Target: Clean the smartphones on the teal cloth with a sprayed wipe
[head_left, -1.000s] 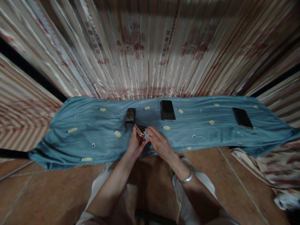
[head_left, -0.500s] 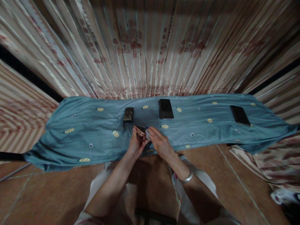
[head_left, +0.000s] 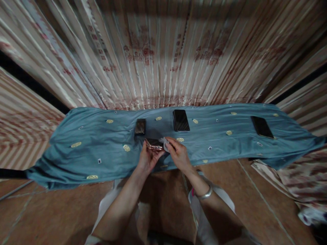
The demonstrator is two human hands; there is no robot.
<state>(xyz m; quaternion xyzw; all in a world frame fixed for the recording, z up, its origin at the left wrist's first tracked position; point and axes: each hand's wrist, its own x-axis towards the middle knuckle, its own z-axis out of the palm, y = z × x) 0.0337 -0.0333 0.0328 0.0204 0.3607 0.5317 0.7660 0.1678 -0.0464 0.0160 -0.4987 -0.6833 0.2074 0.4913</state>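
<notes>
Between my hands is a phone (head_left: 155, 144) with a dark face and shiny rose-gold edge, held above the near part of the blue cloth (head_left: 204, 146). My left hand (head_left: 148, 159) grips its left end and underside, fingers wrapped round it. My right hand (head_left: 178, 152) pinches a crumpled grey-white cloth or tissue (head_left: 165, 144) against the phone's right end. Just beyond the phone lies a small black case-like object (head_left: 140, 126), its top blurred.
A black phone-like device (head_left: 181, 120) lies farther back, right of centre. Another dark flat device (head_left: 262, 127) rests at the far right. Behind the cloth hangs a striped curtain (head_left: 163, 75). Brown floor tiles (head_left: 235, 190) show below.
My right hand has turned and shifted slightly right with the crumpled cloth. More of the phone's dark face and shiny edge now shows. The devices lying on the blue cloth are as before.
</notes>
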